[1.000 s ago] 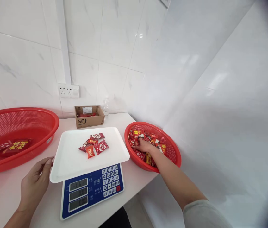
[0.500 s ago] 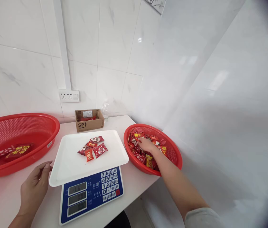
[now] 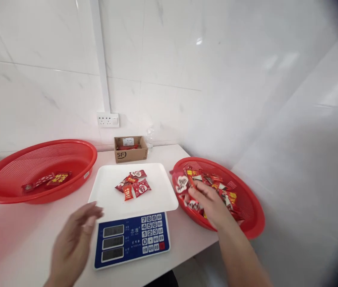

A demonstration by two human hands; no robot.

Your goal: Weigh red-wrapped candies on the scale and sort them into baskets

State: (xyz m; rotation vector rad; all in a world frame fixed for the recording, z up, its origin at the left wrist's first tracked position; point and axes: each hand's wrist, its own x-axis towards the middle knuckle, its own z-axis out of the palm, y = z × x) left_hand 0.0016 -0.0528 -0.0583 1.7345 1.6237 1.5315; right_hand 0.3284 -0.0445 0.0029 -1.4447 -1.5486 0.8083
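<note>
My right hand (image 3: 209, 199) is closed on a dark red candy packet (image 3: 182, 183) with a white printed patch, held above the near-left side of the right red basket (image 3: 252, 217). That basket holds many red, orange and yellow packets. My left hand (image 3: 74, 239) hovers at the near-left corner of the white tray (image 3: 159, 199), thumb and fingers apart, nothing in them; it is slightly blurred. Several small red and orange packets (image 3: 141, 187) lie in a pile on the tray, which sits on a digital scale (image 3: 133, 241) with a blue keypad panel.
On the left stands a larger red basket (image 3: 13, 169) with a few red packets (image 3: 58, 178) in it. A small cardboard box (image 3: 131, 154) and a clear plastic bottle (image 3: 150, 137) stand at the back by the tiled wall. The table's front edge runs below the scale.
My right hand has come up from among the packets and now holds one, closer to the tray. My left hand has moved off the tray's edge slightly. The view has turned left.
</note>
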